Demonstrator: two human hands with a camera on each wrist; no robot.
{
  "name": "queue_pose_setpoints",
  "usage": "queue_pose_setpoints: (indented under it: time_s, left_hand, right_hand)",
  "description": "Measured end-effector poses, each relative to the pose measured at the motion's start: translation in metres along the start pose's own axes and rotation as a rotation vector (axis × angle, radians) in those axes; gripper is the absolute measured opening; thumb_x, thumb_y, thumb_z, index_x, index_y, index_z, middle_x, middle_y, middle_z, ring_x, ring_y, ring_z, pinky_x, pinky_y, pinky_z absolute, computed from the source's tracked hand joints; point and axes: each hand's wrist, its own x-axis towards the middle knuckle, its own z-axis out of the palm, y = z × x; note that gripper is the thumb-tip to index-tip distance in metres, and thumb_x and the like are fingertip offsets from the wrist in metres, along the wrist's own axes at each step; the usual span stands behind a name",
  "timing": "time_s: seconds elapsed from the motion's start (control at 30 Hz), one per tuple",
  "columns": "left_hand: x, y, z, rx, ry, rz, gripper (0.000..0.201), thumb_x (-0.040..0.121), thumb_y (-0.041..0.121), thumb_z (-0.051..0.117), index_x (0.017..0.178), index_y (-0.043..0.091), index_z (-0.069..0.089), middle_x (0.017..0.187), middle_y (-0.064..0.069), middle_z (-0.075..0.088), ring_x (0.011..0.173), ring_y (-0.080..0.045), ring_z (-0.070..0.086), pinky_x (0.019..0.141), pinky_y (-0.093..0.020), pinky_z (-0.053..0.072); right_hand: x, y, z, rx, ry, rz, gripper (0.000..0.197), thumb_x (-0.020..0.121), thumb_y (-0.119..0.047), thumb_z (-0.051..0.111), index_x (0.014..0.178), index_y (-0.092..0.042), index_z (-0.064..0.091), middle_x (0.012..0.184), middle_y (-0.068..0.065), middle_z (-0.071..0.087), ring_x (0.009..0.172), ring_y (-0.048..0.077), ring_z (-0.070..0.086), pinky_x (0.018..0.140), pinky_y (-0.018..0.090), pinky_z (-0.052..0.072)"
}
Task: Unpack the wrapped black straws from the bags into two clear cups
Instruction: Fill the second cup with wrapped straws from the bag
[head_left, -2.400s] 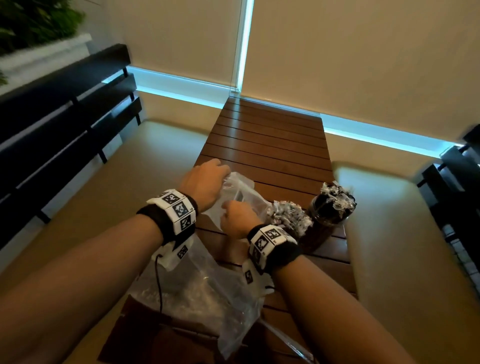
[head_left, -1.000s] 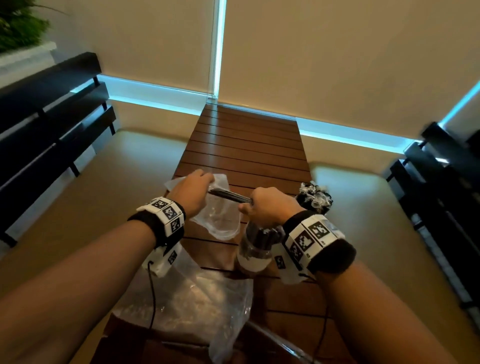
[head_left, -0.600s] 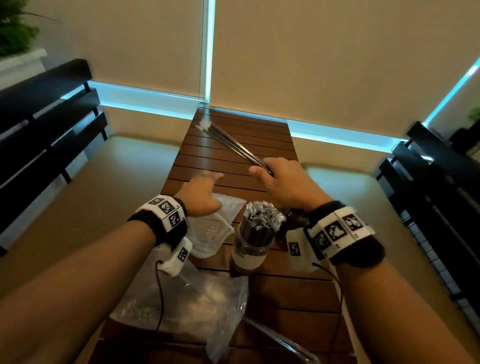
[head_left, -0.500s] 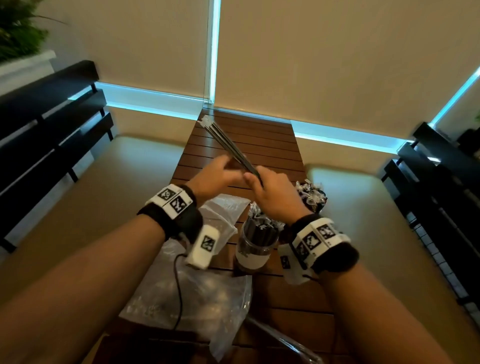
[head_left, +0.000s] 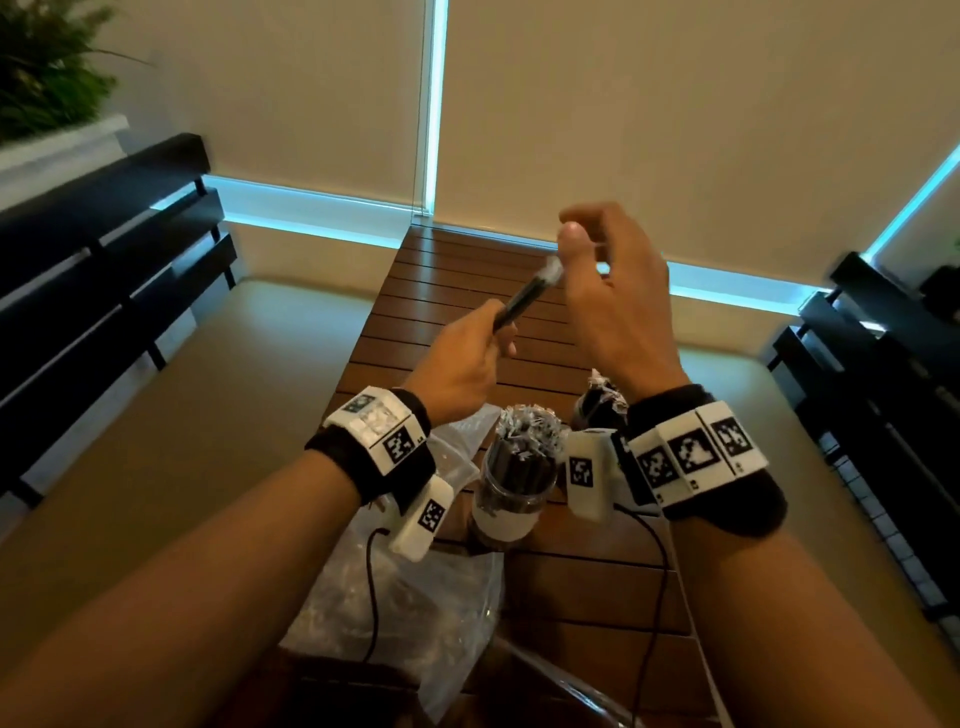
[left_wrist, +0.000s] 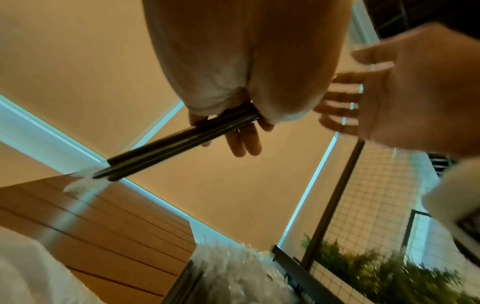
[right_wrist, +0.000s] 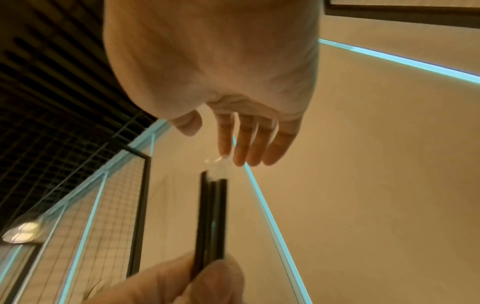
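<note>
Evidently the step in hand is the carrying of a last small bunch from bag to cup: the left hand (head_left: 462, 358), near the middle of the head view, has its fingers closed round the lower end of a few wrapped black straws (head_left: 524, 301), while the right hand (head_left: 613, 291), just right of centre and higher, has its fingers spread and loose, holding nothing, the fingertips (right_wrist: 239, 160) just beside the crinkled clear wrapper tips at the bunch's free end. The bunch is held in the air above the slatted wooden bench (head_left: 457, 291), its long axis slanting from the left hand's grip at lower left up toward the upper right of the head view, wrapper tips leading. Below the wrists, at lower centre, stands a clear cup (head_left: 514, 488) already packed with upright straws; a second cup (head_left: 597, 405) peeps out behind the right wrist, also holding straws. Two clear bags lie on the bench, one (head_left: 457, 457) beside the near cup and one (head_left: 415, 603) flat at the bottom of the frame; whether any straws remain inside cannot be told. The next move likely calls for turning the bunch upright and lowering it, end first, into whichever cup has room, a snug fit by the look of it.
</note>
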Motion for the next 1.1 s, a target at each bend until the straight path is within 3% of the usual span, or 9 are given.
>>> queue_pose_setpoints:
  time_s: [0.07, 0.17, 0.27, 0.43, 0.57, 0.7, 0.87, 1.0, 1.1]
  left_hand:
    - [-0.002, 0.006, 0.01, 0.012, -0.026, 0.064, 0.03, 0.091, -0.008, 0.044, 0.082, 0.019, 0.053, 0.073, 0.01, 0.052, 0.07, -0.003, 0.053, 0.066, -0.02, 0.041]
    - [-0.001, 0.014, 0.016, -0.017, -0.04, 0.127, 0.038, 0.086, -0.016, 0.044, 0.073, 0.019, 0.049, 0.068, 0.016, 0.044, 0.062, 0.004, 0.051, 0.057, -0.013, 0.031]
    - [-0.003, 0.01, 0.01, -0.053, -0.011, 0.027, 0.02, 0.1, 0.001, 0.04, 0.104, 0.015, 0.055, 0.079, 0.008, 0.061, 0.07, 0.013, 0.058, 0.06, -0.007, 0.037]
    - [-0.017, -0.013, 0.017, -0.144, 0.057, -0.146, 0.017, 0.104, 0.024, 0.042, 0.1, 0.014, 0.056, 0.096, 0.005, 0.07, 0.095, -0.008, 0.065, 0.08, -0.027, 0.049]
    - [-0.031, -0.017, 0.037, -0.233, 0.126, -0.248, 0.013, 0.102, 0.024, 0.046, 0.099, 0.017, 0.057, 0.096, 0.005, 0.07, 0.096, -0.023, 0.066, 0.09, -0.045, 0.052]
    - [-0.038, -0.013, 0.049, -0.258, 0.196, -0.251, 0.015, 0.102, 0.025, 0.046, 0.099, 0.018, 0.059, 0.096, 0.006, 0.071, 0.095, -0.014, 0.066, 0.093, -0.044, 0.051]
    - [-0.038, -0.014, 0.058, -0.242, 0.249, -0.284, 0.015, 0.103, 0.025, 0.042, 0.098, 0.021, 0.055, 0.093, 0.006, 0.072, 0.091, -0.009, 0.065, 0.085, -0.032, 0.048]
    - [-0.045, -0.034, 0.078, -0.271, 0.241, -0.423, 0.019, 0.103, 0.027, 0.041, 0.101, 0.02, 0.058, 0.092, 0.008, 0.069, 0.095, -0.015, 0.064, 0.088, -0.035, 0.049]
    - [-0.054, -0.044, 0.091, -0.186, 0.201, -0.436, 0.02, 0.103, 0.026, 0.043, 0.105, 0.016, 0.06, 0.089, 0.008, 0.064, 0.091, -0.018, 0.062, 0.076, -0.029, 0.043]
  right_hand:
    - [-0.001, -0.007, 0.008, -0.122, -0.149, -0.112, 0.038, 0.1, -0.035, 0.036, 0.118, -0.015, 0.063, 0.113, 0.001, 0.065, 0.102, 0.012, 0.056, 0.084, 0.021, 0.038]
    - [-0.012, -0.005, 0.017, -0.08, -0.239, -0.149, 0.042, 0.103, -0.036, 0.033, 0.117, -0.013, 0.065, 0.105, -0.004, 0.066, 0.094, 0.005, 0.056, 0.078, 0.009, 0.036]
    - [-0.021, 0.008, 0.009, 0.205, -0.158, -0.021, 0.035, 0.105, -0.036, 0.037, 0.128, -0.02, 0.056, 0.106, -0.013, 0.061, 0.094, -0.005, 0.056, 0.079, 0.006, 0.039]
    - [-0.058, 0.06, 0.022, 0.009, -0.368, 0.256, 0.066, 0.089, -0.039, 0.058, 0.149, -0.03, 0.031, 0.147, 0.001, 0.041, 0.132, 0.012, 0.041, 0.107, 0.035, 0.036]
    - [-0.099, 0.094, 0.042, -0.176, -0.639, 0.438, 0.1, 0.076, -0.043, 0.072, 0.155, -0.032, 0.011, 0.154, 0.009, 0.026, 0.141, 0.03, 0.031, 0.113, 0.049, 0.034]
    - [-0.128, 0.104, 0.056, -0.162, -0.536, 0.518, 0.1, 0.074, -0.04, 0.079, 0.153, -0.025, 0.02, 0.149, 0.009, 0.032, 0.136, 0.028, 0.037, 0.111, 0.042, 0.037]
    - [-0.135, 0.107, 0.062, -0.075, -0.42, 0.509, 0.081, 0.072, -0.028, 0.08, 0.14, -0.033, 0.036, 0.129, 0.001, 0.047, 0.119, 0.021, 0.051, 0.098, 0.037, 0.045]
    - [-0.139, 0.113, 0.065, -0.083, -0.378, 0.493, 0.074, 0.07, -0.027, 0.077, 0.133, -0.038, 0.041, 0.125, -0.003, 0.052, 0.115, 0.019, 0.055, 0.097, 0.044, 0.048]
    - [-0.139, 0.117, 0.065, -0.1, -0.386, 0.481, 0.072, 0.073, -0.026, 0.075, 0.134, -0.037, 0.039, 0.124, -0.001, 0.052, 0.113, 0.02, 0.056, 0.096, 0.045, 0.049]
